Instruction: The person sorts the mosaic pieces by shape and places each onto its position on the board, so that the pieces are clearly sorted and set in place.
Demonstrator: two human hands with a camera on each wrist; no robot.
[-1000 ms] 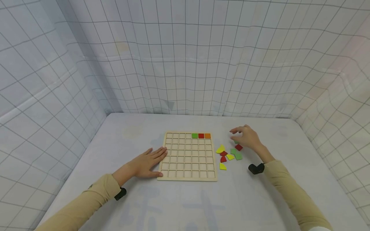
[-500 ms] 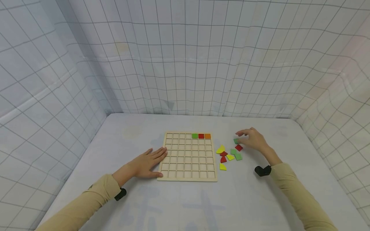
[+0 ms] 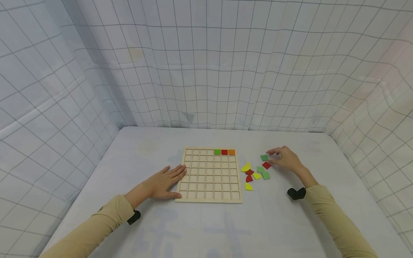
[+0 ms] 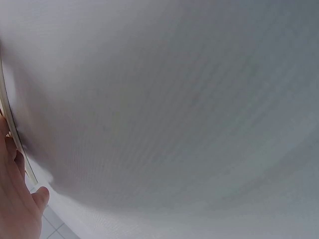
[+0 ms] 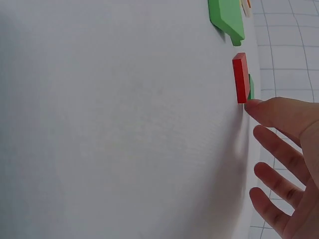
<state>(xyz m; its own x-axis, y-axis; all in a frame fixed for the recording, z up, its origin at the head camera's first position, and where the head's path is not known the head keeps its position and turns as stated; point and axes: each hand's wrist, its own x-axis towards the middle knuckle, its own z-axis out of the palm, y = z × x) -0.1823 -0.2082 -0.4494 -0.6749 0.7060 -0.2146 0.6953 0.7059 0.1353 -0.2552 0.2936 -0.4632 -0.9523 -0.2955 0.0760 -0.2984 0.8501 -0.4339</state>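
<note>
A wooden grid board [image 3: 209,200] lies on the table. Its top row holds a green square [image 3: 217,152], a red square [image 3: 224,152] and an orange square [image 3: 231,152] at the right end. My left hand [image 3: 164,182] rests spread across the board's left edge. Right of the loose pieces, my right hand [image 3: 285,160] hovers with thumb and fingers apart and nothing between them. Its thumb tip is right by a loose red square [image 3: 266,165], with a dark green square [image 3: 264,157] just beyond. In the right wrist view the red square [image 5: 241,78] shows its thick edge.
Between board and right hand lie light green pieces [image 3: 265,175], yellow quarter-round pieces [image 3: 248,186] and red quarter-round pieces [image 3: 249,178]. Some of these overlap. White grid-patterned curtains [image 3: 213,71] enclose the table [image 3: 213,229] at the back and sides.
My right hand has drawn back to the right and a little nearer, uncovering the dark green square. The left hand and the board have kept their places.
</note>
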